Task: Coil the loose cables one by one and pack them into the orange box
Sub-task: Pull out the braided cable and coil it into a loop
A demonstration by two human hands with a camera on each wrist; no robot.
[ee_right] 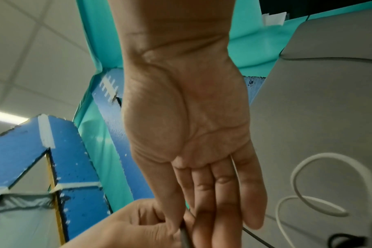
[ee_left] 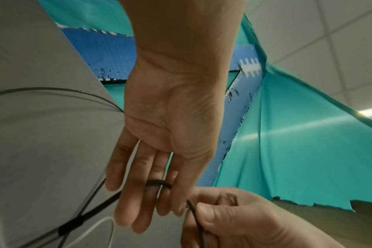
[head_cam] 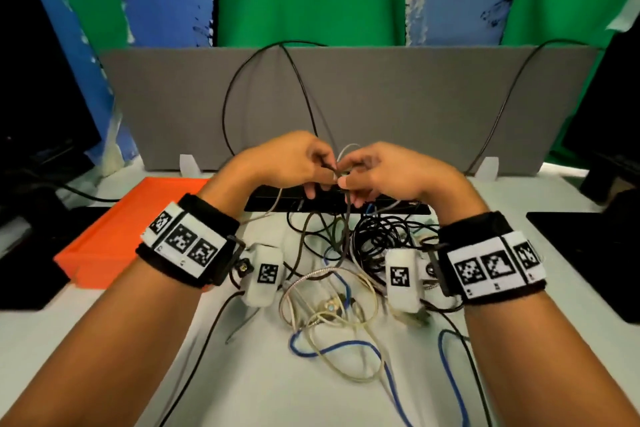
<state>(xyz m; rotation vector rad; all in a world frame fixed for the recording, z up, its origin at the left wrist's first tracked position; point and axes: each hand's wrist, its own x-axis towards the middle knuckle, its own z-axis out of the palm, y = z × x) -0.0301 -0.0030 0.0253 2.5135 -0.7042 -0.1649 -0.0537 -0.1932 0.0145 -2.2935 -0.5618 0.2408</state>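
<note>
Both forearms reach forward and angle inward, wrists raised, so the left hand (head_cam: 287, 163) and right hand (head_cam: 391, 170) meet fingertip to fingertip at centre. Each hand pinches the thin dark cable (ee_left: 159, 181) between thumb and forefinger, while its other fingers stretch out nearly straight, palm down.

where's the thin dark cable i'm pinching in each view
Head: dark cable, centre, hanging between left hand and right hand.
Left wrist: dark cable, lower centre, looped across the left hand.
Right wrist: dark cable, bottom centre, barely showing.
Shared landmark: grey panel behind.
</note>
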